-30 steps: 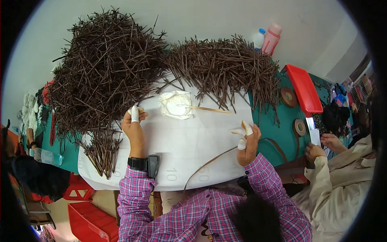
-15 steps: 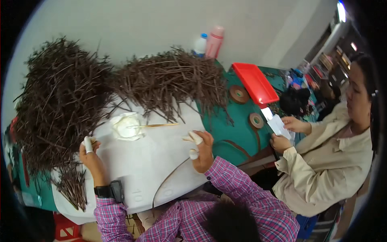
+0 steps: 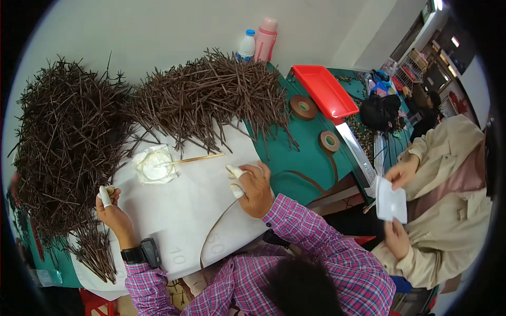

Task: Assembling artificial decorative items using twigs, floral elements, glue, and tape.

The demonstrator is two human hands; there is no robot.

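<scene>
My left hand, white covers on its fingers, is beside the large pile of brown twigs. Its fingers are pinched; whatever lies between them is too small to make out. Over the white sheet, my right hand also wears white covers on thumb and forefinger. From it a narrow brown tape strip curves down to the table's near edge; the grip itself is partly hidden. Between my hands sits a shallow dish of pale paste on a white wrapping, with a thin wooden stick resting across its edge.
More twigs spread along the back, with a small bundle at front left. Brown tape rolls, a red tray, a bottle and a pink flask stand farther right. A co-worker holds white paper.
The whole view has shifted a little. My hands keep much the same pose over the sheet. The co-worker's hands and white paper have moved nearer to the co-worker's body, lower right.
</scene>
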